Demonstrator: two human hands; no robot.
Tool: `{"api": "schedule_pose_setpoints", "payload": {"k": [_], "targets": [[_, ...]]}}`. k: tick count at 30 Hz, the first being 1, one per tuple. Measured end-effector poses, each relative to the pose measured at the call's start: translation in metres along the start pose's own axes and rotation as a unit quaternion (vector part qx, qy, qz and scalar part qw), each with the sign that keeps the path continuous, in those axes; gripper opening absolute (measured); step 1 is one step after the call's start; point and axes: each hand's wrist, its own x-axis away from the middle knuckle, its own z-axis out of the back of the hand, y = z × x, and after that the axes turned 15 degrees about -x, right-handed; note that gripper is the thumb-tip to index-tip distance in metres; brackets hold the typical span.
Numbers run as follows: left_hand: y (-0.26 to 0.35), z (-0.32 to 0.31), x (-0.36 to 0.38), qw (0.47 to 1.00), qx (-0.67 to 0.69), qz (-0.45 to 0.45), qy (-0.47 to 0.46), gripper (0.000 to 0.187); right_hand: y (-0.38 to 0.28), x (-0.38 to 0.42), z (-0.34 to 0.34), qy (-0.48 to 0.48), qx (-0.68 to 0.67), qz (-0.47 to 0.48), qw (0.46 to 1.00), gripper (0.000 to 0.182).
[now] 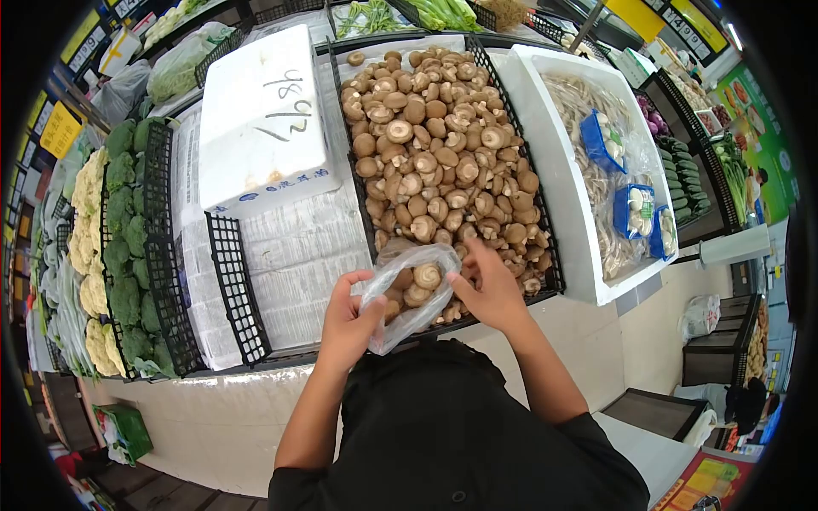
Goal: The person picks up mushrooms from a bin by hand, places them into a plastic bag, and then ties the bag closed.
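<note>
A clear plastic bag (pixel 385 330) with several brown mushrooms (pixel 417 289) inside hangs at the front edge of a black crate. My left hand (pixel 347 322) is closed on the bag's left side, thumb in front. Beside the bag's right rim is my right hand (pixel 492 289), thumb at the rim and index finger stretched over the loose mushrooms. Its thumb and index finger are apart, and I see nothing held between them; the other fingers are partly hidden. Loose shiitake mushrooms (pixel 434 145) are heaped in the crate (pixel 558 277) beyond both hands.
Left of the mushrooms, a white foam box (pixel 264 111) with handwritten figures rests on wrapped packages (pixel 307 281). Broccoli (pixel 128 247) and cauliflower (pixel 89 230) lie farther left. A white foam tray (pixel 579 247) on the right holds bagged mushrooms and blue punnets (pixel 635 211).
</note>
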Motion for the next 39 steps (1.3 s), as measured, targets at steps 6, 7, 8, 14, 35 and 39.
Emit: {"api": "schedule_pose_setpoints", "payload": {"k": [6,7,8,14,35,39], "targets": [[0.005,0.000,-0.008,0.997,-0.029,0.035,-0.063,0.026,0.038,-0.003,-0.018,-0.051,-0.208,-0.071,0.974,0.022],[0.008,0.001,-0.008,0.999,-0.017,0.020,-0.048,0.025,0.035,-0.005,-0.018,-0.051,-0.252,-0.052,0.965,0.018],[0.012,0.003,-0.008,0.999,-0.005,0.004,-0.034,0.025,0.032,-0.006,-0.018,-0.050,-0.295,-0.032,0.954,0.014],[0.020,0.005,-0.012,0.998,0.064,-0.027,-0.009,0.025,0.018,-0.008,-0.014,-0.049,-0.315,-0.036,0.947,0.014],[0.019,-0.005,0.014,0.787,-0.545,-0.221,0.185,0.043,0.036,0.015,-0.024,-0.107,-0.367,-0.078,0.921,0.020],[0.014,-0.007,0.002,0.805,-0.572,-0.113,0.105,0.037,0.037,0.013,-0.022,-0.138,-0.397,-0.059,0.906,0.015]]}}
